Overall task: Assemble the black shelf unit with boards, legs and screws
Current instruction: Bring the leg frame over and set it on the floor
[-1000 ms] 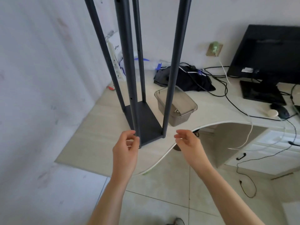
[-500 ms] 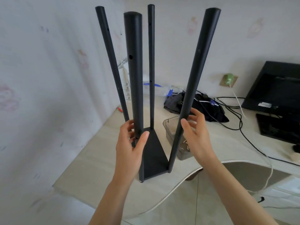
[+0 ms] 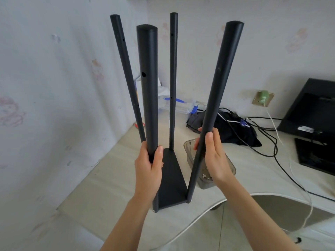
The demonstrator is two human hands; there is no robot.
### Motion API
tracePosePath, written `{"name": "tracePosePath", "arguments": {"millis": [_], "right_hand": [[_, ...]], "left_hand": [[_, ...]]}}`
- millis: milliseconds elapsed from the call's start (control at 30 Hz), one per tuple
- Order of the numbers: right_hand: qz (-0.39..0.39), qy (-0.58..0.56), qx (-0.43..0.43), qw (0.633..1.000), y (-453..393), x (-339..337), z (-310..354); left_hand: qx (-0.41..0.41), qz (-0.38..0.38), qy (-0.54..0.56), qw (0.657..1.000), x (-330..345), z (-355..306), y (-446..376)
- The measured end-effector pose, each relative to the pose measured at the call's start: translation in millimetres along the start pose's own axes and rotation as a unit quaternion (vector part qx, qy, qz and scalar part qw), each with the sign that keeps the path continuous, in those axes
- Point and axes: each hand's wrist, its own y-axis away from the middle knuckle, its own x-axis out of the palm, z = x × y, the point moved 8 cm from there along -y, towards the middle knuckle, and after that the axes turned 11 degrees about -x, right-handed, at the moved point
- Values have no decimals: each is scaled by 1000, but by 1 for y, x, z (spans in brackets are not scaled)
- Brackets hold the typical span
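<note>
The black shelf unit stands upright on the desk [image 3: 108, 192]: one black board [image 3: 171, 182] at the bottom with several long black legs rising from its corners. My left hand [image 3: 148, 169] grips the near left leg [image 3: 147, 91] low down, thumb and fingers wrapped round it. My right hand [image 3: 212, 156] holds the near right leg [image 3: 215, 98] at about the same height, thumb in front and fingers behind. The two far legs [image 3: 173, 78] stand free. Screw holes show along the legs.
A clear plastic box [image 3: 204, 180] holding small metal parts sits just right of the unit, behind my right hand. A dark cloth bundle [image 3: 235, 131], cables, and a black monitor [image 3: 315, 116] lie further right. The wall is close on the left. The desk's curved front edge runs below the unit.
Both hands rose from near the board's base and took hold of the two near legs. My view tilted upward, bringing the leg tops into sight.
</note>
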Motion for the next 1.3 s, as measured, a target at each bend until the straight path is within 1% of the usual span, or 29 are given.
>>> {"name": "tracePosePath", "arguments": {"millis": [200,400,500,733,867,1000,1167,1300], "right_hand": [[0,1,-11,1000,-3,5,9],[-15,-33,-32,999,-2,11,41],[-25,-40,-37,998,10,13,56],[-97,-40,-38,994,62,13,91],[-135,-47,-39,989,102,6,116],[-156,-18,-35,987,132,-8,138],[-192,-23,-45,980,171,-33,167],[-226,-10,-47,973,206,-67,188]], "left_hand": [[2,-33,-12,999,-8,-7,-4],[23,-46,1,999,-28,-32,-3],[15,-41,17,999,-39,-42,9],[18,-2,69,997,-66,-59,49],[9,40,111,993,-78,-70,80],[15,68,125,990,-85,-87,106],[4,113,164,980,-78,-104,143],[1,155,190,969,-57,-120,178]]}}
